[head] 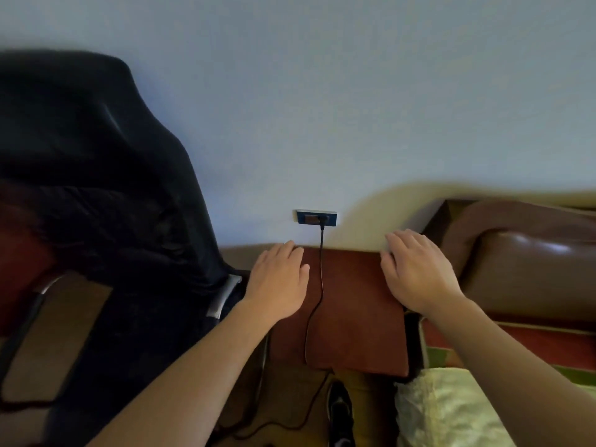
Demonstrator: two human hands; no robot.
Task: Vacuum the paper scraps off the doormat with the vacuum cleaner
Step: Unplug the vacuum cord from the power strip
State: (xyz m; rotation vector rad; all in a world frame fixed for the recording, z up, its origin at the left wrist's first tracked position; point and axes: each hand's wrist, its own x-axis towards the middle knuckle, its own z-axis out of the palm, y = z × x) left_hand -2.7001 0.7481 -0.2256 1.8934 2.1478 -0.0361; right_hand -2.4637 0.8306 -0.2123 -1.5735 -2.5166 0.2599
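Grips wide: left hand (279, 279) and right hand (419, 269) spread flat, fingers straight, holding nothing, over a matte rust-brown surface (354, 317). Thin black cord (321, 269) plugged into a blue-framed rectangular wall socket (309, 217), trailing down between the hands. Glossy brown leather cushion (532, 269) at right; dark puffy jacket (96, 172) draped at left. Vacuum cleaner and doormat out of view.

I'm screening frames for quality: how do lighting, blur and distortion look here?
Head view: dim, bluish light, the dark garment at the left nearly featureless; a glare streak on the brown leather cushion; wide-angle bending and smear toward the edges, while the left hand, right hand and black cord at the centre are fairly sharp.
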